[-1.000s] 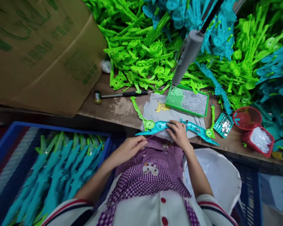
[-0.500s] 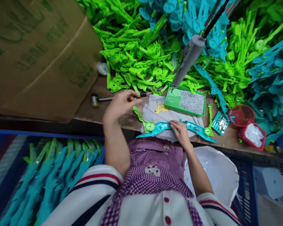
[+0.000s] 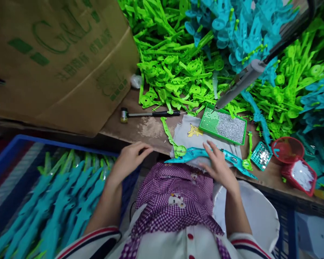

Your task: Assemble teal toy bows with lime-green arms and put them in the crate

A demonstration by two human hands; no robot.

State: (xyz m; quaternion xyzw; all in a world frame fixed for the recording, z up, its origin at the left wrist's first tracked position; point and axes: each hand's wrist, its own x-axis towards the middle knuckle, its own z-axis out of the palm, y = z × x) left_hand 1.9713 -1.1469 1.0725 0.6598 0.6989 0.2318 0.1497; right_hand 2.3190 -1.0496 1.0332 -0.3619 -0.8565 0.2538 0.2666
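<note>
A long turquoise plastic piece [image 3: 193,154], shaped like a toy bow, lies along the bench edge over the grey cloth. Spread above its middle are the fingers of my right hand [image 3: 218,165], open, near or lightly touching it. My left hand [image 3: 131,160] is off to its left, just in front of the bench edge, with thumb and fingertips drawn together; whatever they pinch, if anything, is too small to make out. Bright green arms [image 3: 180,150] with round discs sit at both ends of the turquoise piece.
A green tray [image 3: 229,127] of small metal parts rests on the cloth under a hanging grey screwdriver [image 3: 240,84]. A hammer [image 3: 151,113], red tubs [image 3: 287,149] and heaps of green parts [image 3: 172,64] surround it. A carton [image 3: 64,64] stands left, above a blue crate [image 3: 67,144].
My left hand has moved down and left, away from above the cloth. My right hand has lifted its fingers and spread them. The thin reddish thread between the hands no longer shows.
</note>
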